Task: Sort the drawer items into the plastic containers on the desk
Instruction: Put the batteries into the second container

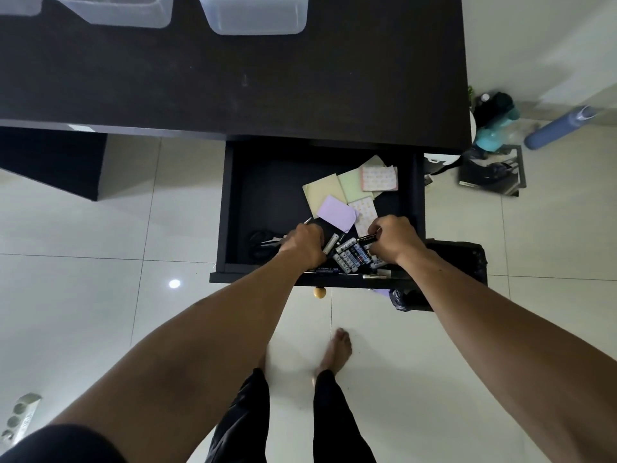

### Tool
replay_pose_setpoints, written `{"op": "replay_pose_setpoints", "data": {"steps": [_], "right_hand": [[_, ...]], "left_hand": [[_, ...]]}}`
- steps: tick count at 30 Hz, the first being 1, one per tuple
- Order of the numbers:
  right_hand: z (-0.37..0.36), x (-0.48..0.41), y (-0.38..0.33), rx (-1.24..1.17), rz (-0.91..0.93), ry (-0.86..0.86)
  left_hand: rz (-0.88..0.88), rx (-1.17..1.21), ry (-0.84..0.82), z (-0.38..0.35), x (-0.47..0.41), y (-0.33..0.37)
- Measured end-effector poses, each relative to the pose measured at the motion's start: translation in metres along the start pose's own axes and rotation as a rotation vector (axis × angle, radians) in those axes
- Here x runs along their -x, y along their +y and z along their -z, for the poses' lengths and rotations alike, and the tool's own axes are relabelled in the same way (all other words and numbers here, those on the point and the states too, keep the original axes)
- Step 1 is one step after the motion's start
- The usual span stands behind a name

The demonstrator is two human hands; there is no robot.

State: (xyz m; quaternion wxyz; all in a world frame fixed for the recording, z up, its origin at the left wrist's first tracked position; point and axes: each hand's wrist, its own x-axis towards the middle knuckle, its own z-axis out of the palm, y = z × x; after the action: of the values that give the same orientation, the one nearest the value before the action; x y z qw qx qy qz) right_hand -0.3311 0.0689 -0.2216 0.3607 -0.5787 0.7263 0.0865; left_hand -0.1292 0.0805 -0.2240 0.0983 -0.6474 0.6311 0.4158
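Note:
The black drawer (230, 202) stands pulled out under the dark desk (233, 81). Near its front lies a heap of batteries (350, 257), with pastel paper notes (337, 213) behind them and black scissors (263, 243) at the left. My left hand (305, 243) is closed on a white pen-like item (330, 243) beside the heap. My right hand (394, 240) grips a dark battery (367, 238) at the heap's right side. Clear plastic containers (257, 15) (113, 10) sit at the desk's far edge.
A black bag-lined bin (467, 259) stands right of the drawer. Bottles and a blue cylinder (557, 128) lie on the tiled floor to the right. A power strip (20, 416) is at the lower left. My bare feet stand below the drawer's wooden knob (319, 292).

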Motion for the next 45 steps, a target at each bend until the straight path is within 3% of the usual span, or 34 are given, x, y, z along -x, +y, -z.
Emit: {"op": "replay_pose_setpoints", "data": {"steps": [7, 13, 17, 23, 27, 41, 45], "right_hand": [[-0.002, -0.002, 0.002, -0.038, 0.019, 0.008], [-0.003, 0.000, 0.002, -0.039, 0.034, 0.016], [-0.004, -0.001, 0.004, -0.038, 0.035, 0.014], [-0.003, 0.002, 0.003, -0.074, 0.018, 0.013], [-0.001, 0.006, 0.003, -0.123, 0.023, 0.023], [-0.006, 0.006, 0.005, -0.152, 0.062, 0.013], [-0.007, 0.009, -0.003, -0.113, 0.175, 0.026]], "left_hand": [[0.027, 0.062, 0.030, 0.000, -0.001, -0.011], [-0.025, -0.126, -0.015, -0.006, -0.002, -0.006], [-0.028, -0.111, -0.015, -0.004, -0.004, -0.004], [0.050, 0.295, 0.035, 0.005, -0.001, -0.005], [0.081, 0.430, 0.043, 0.010, -0.002, 0.006], [-0.006, 0.043, 0.161, -0.014, -0.013, 0.019], [-0.055, -0.029, 0.168, -0.015, -0.014, 0.021]]}}
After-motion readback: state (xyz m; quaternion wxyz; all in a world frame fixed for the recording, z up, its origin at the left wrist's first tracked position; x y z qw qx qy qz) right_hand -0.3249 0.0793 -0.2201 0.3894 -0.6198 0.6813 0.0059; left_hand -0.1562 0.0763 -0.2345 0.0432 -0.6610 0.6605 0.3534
